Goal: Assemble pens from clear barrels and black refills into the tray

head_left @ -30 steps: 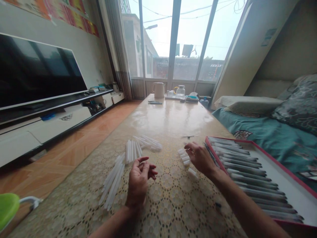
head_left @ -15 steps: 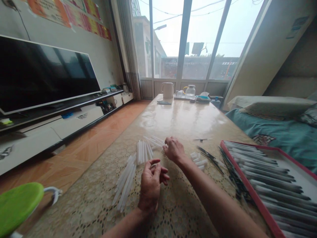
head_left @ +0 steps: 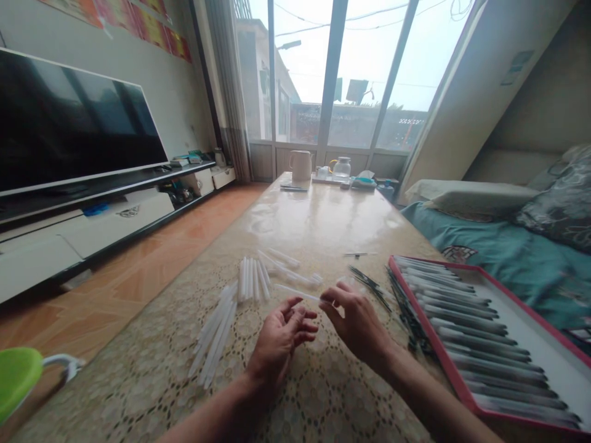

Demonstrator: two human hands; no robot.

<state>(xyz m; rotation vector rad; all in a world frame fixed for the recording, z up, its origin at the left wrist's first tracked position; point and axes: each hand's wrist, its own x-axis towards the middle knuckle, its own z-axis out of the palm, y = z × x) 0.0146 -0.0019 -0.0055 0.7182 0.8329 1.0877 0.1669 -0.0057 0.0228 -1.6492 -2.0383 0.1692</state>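
Observation:
My right hand (head_left: pixel 357 320) pinches one end of a white plastic tube (head_left: pixel 295 292), held level just above the table. My left hand (head_left: pixel 282 337) sits beside it with fingers loosely curled and apart, its fingertips just under the tube; whether it holds anything small is unclear. Several more white tubes (head_left: pixel 249 278) lie in loose groups on the lace-patterned table (head_left: pixel 323 394) ahead and to the left. Thin dark refills (head_left: pixel 369 283) lie in a pile to the right of my hands.
A red-edged tray (head_left: pixel 508 409) with rows of grey pens lies at the right. A jug (head_left: pixel 300 165), glass pot and tray stand at the table's far end. A TV unit is left, a bed right, a green object (head_left: pixel 16 384) at bottom left.
My right hand reached from the short white pieces to the tube pile, then came back toward me holding one white tube. My left hand stayed near the table middle.

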